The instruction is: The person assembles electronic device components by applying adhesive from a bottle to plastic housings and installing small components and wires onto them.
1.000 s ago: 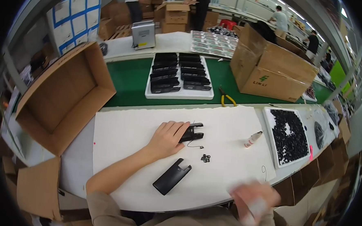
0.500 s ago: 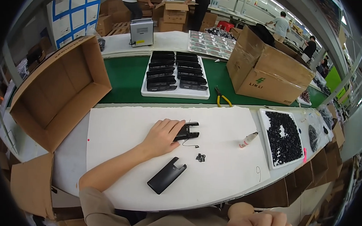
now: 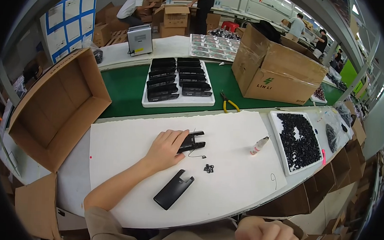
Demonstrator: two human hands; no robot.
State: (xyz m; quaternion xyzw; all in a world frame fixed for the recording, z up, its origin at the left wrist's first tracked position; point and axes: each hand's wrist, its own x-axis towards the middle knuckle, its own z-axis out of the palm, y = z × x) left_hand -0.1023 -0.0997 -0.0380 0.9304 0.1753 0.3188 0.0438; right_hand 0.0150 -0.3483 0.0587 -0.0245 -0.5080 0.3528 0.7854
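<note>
On the white sheet, my left hand (image 3: 166,148) is closed around a black plastic housing (image 3: 192,141) with a forked end pointing right. A thin dark wire with a small tip (image 3: 204,157) trails from it onto the sheet. Nearer to me lies a loose black cover (image 3: 174,192), notched at its upper end. Several tiny black pieces (image 3: 208,168) sit in a cluster right of the cover. Off the table's front edge, close to my body, my right hand (image 3: 269,238) has its fingers curled; whatever it may hold is hidden.
A white tray (image 3: 147,103) of black housings and yellow-handled pliers (image 3: 230,105) lie on the green mat. Rightward stand a small bottle (image 3: 259,146) and a white tray (image 3: 290,172) of tiny black parts. Cardboard boxes (image 3: 277,74) flank the table, including an open carton (image 3: 56,150) left.
The whole view has shifted slightly. My right hand has risen a little and moved left. My left hand stays on the housing. A person in the background now bends lower.
</note>
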